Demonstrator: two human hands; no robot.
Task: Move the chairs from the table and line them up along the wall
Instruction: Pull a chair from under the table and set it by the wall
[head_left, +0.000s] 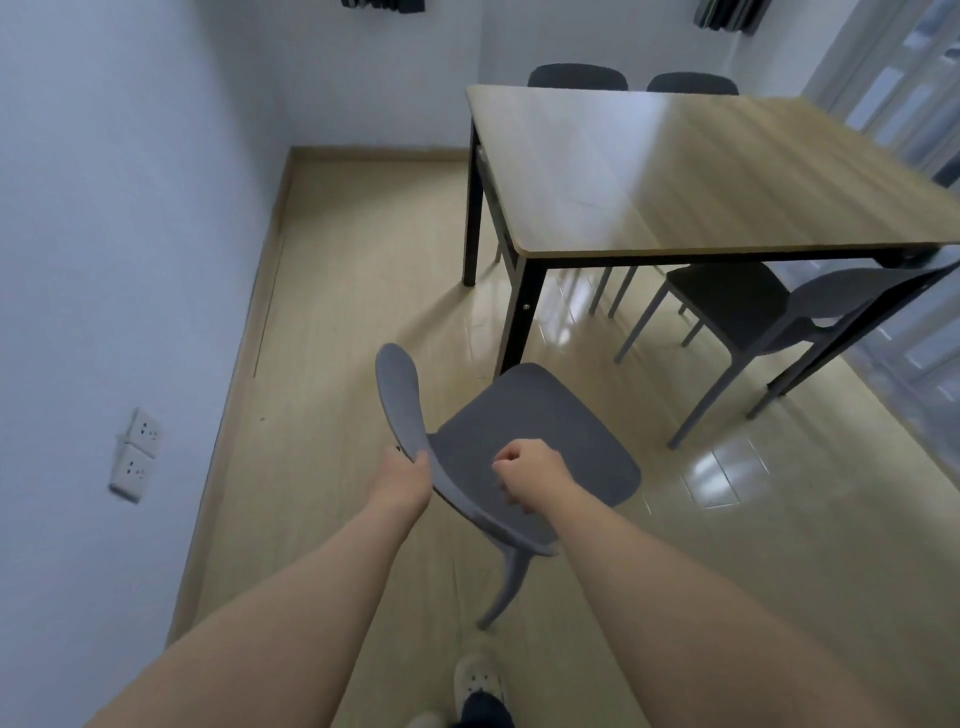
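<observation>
A grey chair (540, 431) stands on the floor just off the near corner of the wooden table (691, 171), its curved backrest turned toward me. My left hand (402, 480) grips the left part of the backrest, thumb over its top edge. My right hand (527, 475) is curled into a fist over the backrest's right part; whether it holds the rail is hidden by the fist. Another grey chair (769, 317) is tucked under the table's near right side. Two dark chair backs (576, 76) (692, 83) show behind the table's far edge.
A white wall (130, 234) runs along the left, with two sockets (137, 454) low on it and a beige skirting below. Open tiled floor (353, 291) lies between that wall and the table. Glass doors are at the right. My shoe (478, 680) is at the bottom.
</observation>
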